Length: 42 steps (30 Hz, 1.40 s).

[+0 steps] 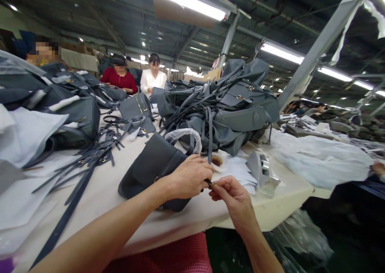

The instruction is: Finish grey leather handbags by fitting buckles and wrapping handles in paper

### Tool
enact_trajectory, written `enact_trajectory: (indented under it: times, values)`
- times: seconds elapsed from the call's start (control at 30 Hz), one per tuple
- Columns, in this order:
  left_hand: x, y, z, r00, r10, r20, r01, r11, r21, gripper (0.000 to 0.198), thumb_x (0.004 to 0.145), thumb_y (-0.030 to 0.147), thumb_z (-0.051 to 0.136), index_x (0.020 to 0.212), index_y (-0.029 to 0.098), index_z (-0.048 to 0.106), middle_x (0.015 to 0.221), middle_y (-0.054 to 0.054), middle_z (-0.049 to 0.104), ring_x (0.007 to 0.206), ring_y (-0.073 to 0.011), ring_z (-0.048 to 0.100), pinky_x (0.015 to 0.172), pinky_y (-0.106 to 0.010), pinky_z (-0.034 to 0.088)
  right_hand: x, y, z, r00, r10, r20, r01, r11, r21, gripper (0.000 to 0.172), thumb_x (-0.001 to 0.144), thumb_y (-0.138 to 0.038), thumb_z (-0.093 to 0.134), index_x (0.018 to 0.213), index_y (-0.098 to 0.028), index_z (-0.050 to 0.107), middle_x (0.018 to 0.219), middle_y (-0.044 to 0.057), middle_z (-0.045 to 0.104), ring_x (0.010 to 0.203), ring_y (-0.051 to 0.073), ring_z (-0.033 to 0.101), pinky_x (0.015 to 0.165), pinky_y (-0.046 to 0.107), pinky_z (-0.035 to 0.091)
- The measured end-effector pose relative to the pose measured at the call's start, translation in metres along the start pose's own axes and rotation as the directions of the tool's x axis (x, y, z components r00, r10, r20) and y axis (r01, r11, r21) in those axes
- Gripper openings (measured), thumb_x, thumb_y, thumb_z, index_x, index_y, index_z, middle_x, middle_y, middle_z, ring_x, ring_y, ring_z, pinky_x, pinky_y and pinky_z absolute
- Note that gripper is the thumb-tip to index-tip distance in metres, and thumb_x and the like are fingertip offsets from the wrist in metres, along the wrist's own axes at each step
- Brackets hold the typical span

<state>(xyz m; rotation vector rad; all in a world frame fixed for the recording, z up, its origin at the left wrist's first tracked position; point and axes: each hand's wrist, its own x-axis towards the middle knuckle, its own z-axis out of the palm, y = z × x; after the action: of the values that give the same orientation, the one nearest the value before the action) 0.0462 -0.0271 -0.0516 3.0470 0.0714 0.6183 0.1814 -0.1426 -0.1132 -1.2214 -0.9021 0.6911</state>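
Note:
A dark blue-grey handbag (147, 158) lies tilted on the table in front of me, its handle (197, 138) wrapped in clear plastic. My left hand (191, 176) reaches across the bag's right side, with its fingers closed around a small dark piece with a brass-coloured end (210, 184). From the right, my right hand (233, 195) pinches that same piece between thumb and fingertips. Fingers cover most of it, so its exact kind and whether it joins the bag are hidden.
Behind the handbag rises a heap of similar bags (237, 108). More bags (75, 116) and loose straps (102, 148) lie left. A tape roll (216, 160), a tape dispenser (260, 168) and plastic sheeting (319, 156) are at right. Several people work beyond the table (234, 213).

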Motion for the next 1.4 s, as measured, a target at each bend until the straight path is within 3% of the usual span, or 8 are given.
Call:
enact_trajectory:
  times: [0.17, 0.33, 0.43, 0.57, 0.83, 1.0, 1.27, 1.4]
  values:
    - [-0.010, 0.011, 0.015, 0.985, -0.117, -0.123, 0.107, 0.990, -0.089, 0.013, 0.089, 0.017, 0.059, 0.078, 0.018, 0.065, 0.095, -0.003, 0.071, 0.104, -0.0206, 0.061, 0.107, -0.040, 0.034, -0.005, -0.003, 0.006, 0.998, -0.038, 0.040, 0.044, 0.988, -0.145, 0.033, 0.077, -0.051, 0.071, 0.075, -0.021, 0.059, 0.070, 0.000, 0.062, 0.066, 0.016, 0.061, 0.053, 0.025, 0.053]
    - [-0.015, 0.018, 0.024, 0.945, -0.227, -0.236, 0.190, 0.967, -0.171, 0.006, 0.088, 0.016, 0.062, 0.086, 0.018, 0.066, 0.099, -0.003, 0.072, 0.109, -0.0205, 0.060, 0.111, -0.041, 0.032, -0.008, 0.009, 0.001, 0.965, -0.263, -0.013, 0.233, 0.876, -0.423, 0.025, 0.086, -0.045, 0.058, 0.078, -0.021, 0.058, 0.087, 0.004, 0.062, 0.076, 0.016, 0.058, 0.064, 0.028, 0.052]
    - [-0.017, 0.019, 0.026, 0.926, -0.260, -0.273, 0.206, 0.955, -0.212, 0.005, 0.086, 0.014, 0.062, 0.085, 0.017, 0.066, 0.100, -0.003, 0.072, 0.107, -0.0195, 0.061, 0.111, -0.040, 0.033, -0.011, 0.017, -0.011, 0.983, -0.181, -0.034, 0.139, 0.848, -0.512, 0.031, 0.087, -0.050, 0.055, 0.076, -0.021, 0.058, 0.071, 0.002, 0.063, 0.066, 0.016, 0.059, 0.063, 0.029, 0.050]
    - [-0.018, 0.022, 0.032, 0.901, -0.261, -0.346, 0.189, 0.955, -0.229, 0.008, 0.087, 0.013, 0.059, 0.084, 0.018, 0.065, 0.098, -0.003, 0.072, 0.108, -0.0197, 0.060, 0.113, -0.041, 0.032, -0.016, 0.014, -0.016, 0.999, -0.005, -0.051, -0.018, 0.895, -0.445, 0.052, 0.089, -0.064, 0.043, 0.063, -0.021, 0.055, 0.058, 0.002, 0.062, 0.056, 0.016, 0.061, 0.057, 0.028, 0.049]
    - [-0.020, 0.031, 0.047, 0.855, -0.261, -0.449, 0.206, 0.964, -0.168, 0.011, 0.087, 0.012, 0.053, 0.082, 0.017, 0.062, 0.091, -0.005, 0.071, 0.099, -0.0210, 0.062, 0.113, -0.044, 0.032, -0.019, 0.004, 0.003, 0.975, -0.123, -0.187, 0.054, 0.939, -0.339, 0.045, 0.076, -0.055, 0.068, 0.105, -0.019, 0.068, 0.087, 0.006, 0.073, 0.073, 0.020, 0.068, 0.064, 0.031, 0.057]
    - [-0.019, 0.033, 0.048, 0.850, -0.268, -0.453, 0.219, 0.963, -0.158, 0.011, 0.084, 0.010, 0.053, 0.080, 0.017, 0.061, 0.088, -0.004, 0.069, 0.095, -0.0202, 0.062, 0.112, -0.044, 0.033, -0.018, 0.003, 0.005, 0.970, -0.205, -0.130, 0.114, 0.858, -0.502, 0.032, 0.077, -0.048, 0.069, 0.093, -0.020, 0.075, 0.087, 0.006, 0.075, 0.075, 0.020, 0.068, 0.075, 0.034, 0.057]
    - [-0.019, 0.035, 0.056, 0.816, -0.255, -0.519, 0.213, 0.967, -0.140, 0.016, 0.086, 0.011, 0.047, 0.078, 0.019, 0.059, 0.083, -0.004, 0.067, 0.092, -0.0207, 0.062, 0.112, -0.046, 0.035, -0.019, -0.002, 0.006, 0.986, 0.086, -0.146, -0.109, 0.982, -0.157, 0.054, 0.067, -0.058, 0.074, 0.102, -0.018, 0.072, 0.089, 0.008, 0.077, 0.077, 0.023, 0.073, 0.079, 0.040, 0.062]
    - [-0.018, 0.036, 0.058, 0.810, -0.243, -0.534, 0.218, 0.970, -0.111, 0.019, 0.088, 0.012, 0.045, 0.080, 0.019, 0.061, 0.082, -0.004, 0.067, 0.094, -0.0217, 0.062, 0.111, -0.048, 0.036, -0.023, -0.002, 0.003, 0.971, 0.048, -0.234, -0.093, 0.978, -0.187, 0.048, 0.067, -0.061, 0.073, 0.090, -0.019, 0.070, 0.085, 0.009, 0.075, 0.080, 0.025, 0.072, 0.073, 0.039, 0.061]
